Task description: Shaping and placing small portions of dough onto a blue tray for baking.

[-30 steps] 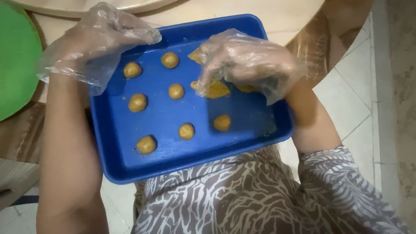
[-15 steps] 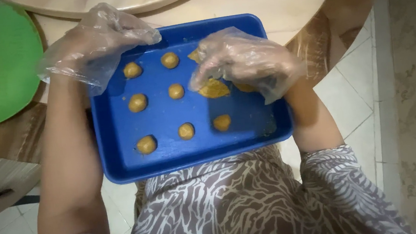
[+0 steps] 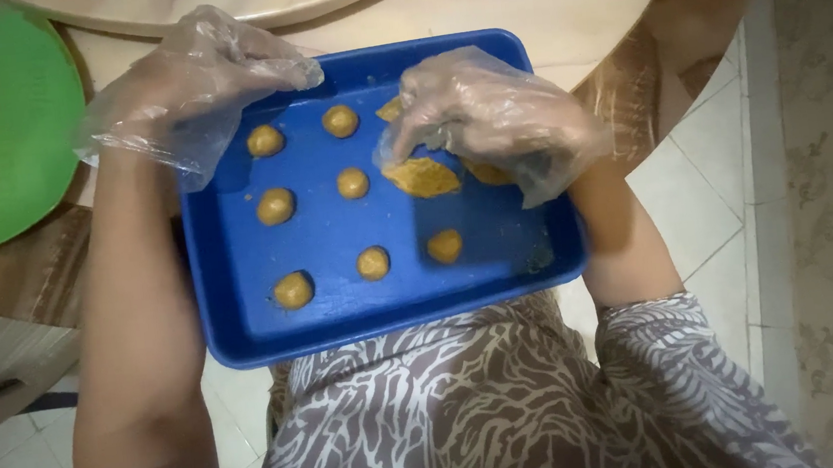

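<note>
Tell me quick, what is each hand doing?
Left hand in a clear plastic glove: closed on the rim of the blue rectangular tray.
Right hand, also gloved: closed, pinching the flat golden-brown dough piece.

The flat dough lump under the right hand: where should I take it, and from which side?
Judging by its pose, take the dough lump by its free left edge, coming from above and the left. It lies flat on the blue tray; the right hand covers its right side, and the nearest dough ball leaves a gap there.
</note>
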